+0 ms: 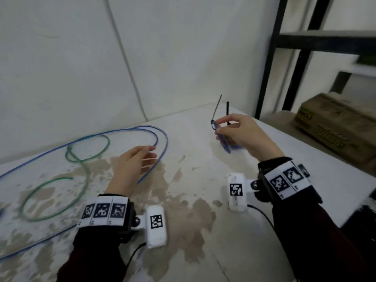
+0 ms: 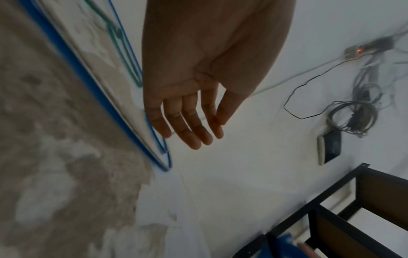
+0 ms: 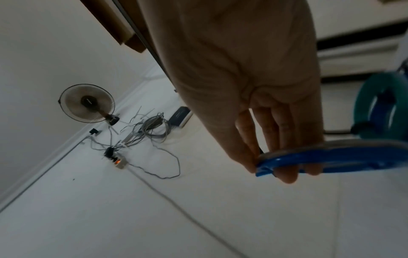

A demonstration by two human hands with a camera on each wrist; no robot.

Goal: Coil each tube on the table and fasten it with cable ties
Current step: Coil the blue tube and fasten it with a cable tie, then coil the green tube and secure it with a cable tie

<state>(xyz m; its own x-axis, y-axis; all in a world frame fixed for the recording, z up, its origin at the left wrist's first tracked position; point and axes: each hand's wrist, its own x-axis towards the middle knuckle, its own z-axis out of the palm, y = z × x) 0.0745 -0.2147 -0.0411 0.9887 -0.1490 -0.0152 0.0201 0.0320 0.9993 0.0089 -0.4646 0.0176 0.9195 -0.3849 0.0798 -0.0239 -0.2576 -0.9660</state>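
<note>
In the head view my right hand [image 1: 220, 126] is raised over the far right of the table [image 1: 203, 210] and pinches a small coiled blue tube [image 1: 224, 144]. Two black cable ties [image 1: 227, 111] stick up from the coil. The right wrist view shows the fingers curled round that blue coil [image 3: 331, 158]. A long loose blue tube [image 1: 114, 131] loops across the left of the table, with a loose green tube [image 1: 85, 159] curled inside it. My left hand [image 1: 150, 157] hovers open over the bend of the blue tube [image 2: 88, 83], fingers straight and holding nothing.
A cardboard box [image 1: 335, 127] and a black shelf frame [image 1: 270, 58] stand past the table's right edge. A coiled teal-green tube [image 3: 375, 104] shows at the right of the right wrist view. A fan [image 3: 87, 103] and tangled cables [image 3: 152, 127] lie on the floor.
</note>
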